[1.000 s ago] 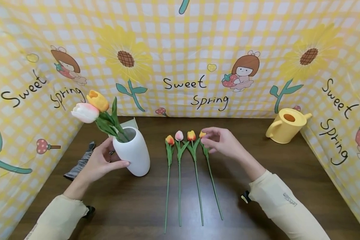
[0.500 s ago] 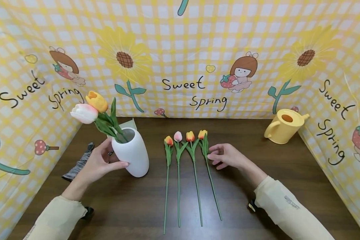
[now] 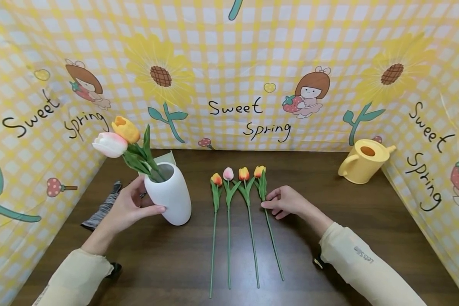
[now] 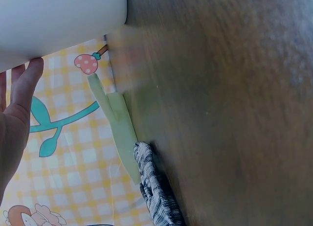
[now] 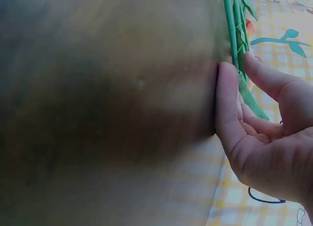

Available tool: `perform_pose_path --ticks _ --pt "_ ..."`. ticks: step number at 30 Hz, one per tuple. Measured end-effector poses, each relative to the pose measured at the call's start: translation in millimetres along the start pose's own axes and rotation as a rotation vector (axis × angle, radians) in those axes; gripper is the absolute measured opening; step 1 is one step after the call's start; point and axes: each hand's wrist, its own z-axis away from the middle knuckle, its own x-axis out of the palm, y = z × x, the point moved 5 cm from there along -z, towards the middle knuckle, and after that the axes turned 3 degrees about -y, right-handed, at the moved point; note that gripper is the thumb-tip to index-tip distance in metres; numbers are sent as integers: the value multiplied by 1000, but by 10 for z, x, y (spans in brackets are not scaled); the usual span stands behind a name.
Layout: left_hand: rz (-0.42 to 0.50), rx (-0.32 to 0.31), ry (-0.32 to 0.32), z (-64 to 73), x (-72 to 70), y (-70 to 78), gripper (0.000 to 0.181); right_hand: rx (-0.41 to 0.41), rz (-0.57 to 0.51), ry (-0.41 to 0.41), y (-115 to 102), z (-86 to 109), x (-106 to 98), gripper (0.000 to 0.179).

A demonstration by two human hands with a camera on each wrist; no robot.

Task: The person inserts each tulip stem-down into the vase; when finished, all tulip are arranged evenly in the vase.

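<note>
Yellow-checked cloth (image 3: 222, 42) walls in a dark brown table (image 3: 157, 263). On the left of the table is a white vase (image 3: 170, 197), gripped by the left hand (image 3: 131, 204), with the thumb across its front and the fingers round the far side. This hold is unchanged over the last second. At the far right, well apart from both hands, sits a yellow watering can (image 3: 363, 165), and behind the left forearm lies a grey striped knit piece (image 3: 101, 212).

The right hand (image 3: 287, 202) is what has moved: from above the bloom of the rightmost tulip (image 3: 263, 185) it has come down beside the leaves and now reaches the stem just below them. The work therefore seems to be at the point of taking hold of this flower, which lies flat on the table. Its stem runs between thumb and forefinger, pinched there, though the wrist view is too blurred to tell how firmly.

Left of that tulip, out of the hand's grasp, lie a red-and-yellow tulip (image 3: 244, 173), a pink tulip (image 3: 228, 173) and an orange tulip (image 3: 216, 199), roughly side by side. In the vase, a yellow tulip (image 3: 126, 129) and a pale pink tulip (image 3: 109, 144) lean out to the left.
</note>
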Motion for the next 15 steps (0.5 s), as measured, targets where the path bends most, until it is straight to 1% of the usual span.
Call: perform_pose_path --ticks 6,11,15 --pt "44 3 -6 -16 58 -34 79 12 84 31 -32 -15 -33 28" --pt "27 12 6 4 31 -13 79 3 132 31 -72 -33 4 24" --pt "11 2 2 10 6 -11 80 6 139 44 -73 -37 29 22"
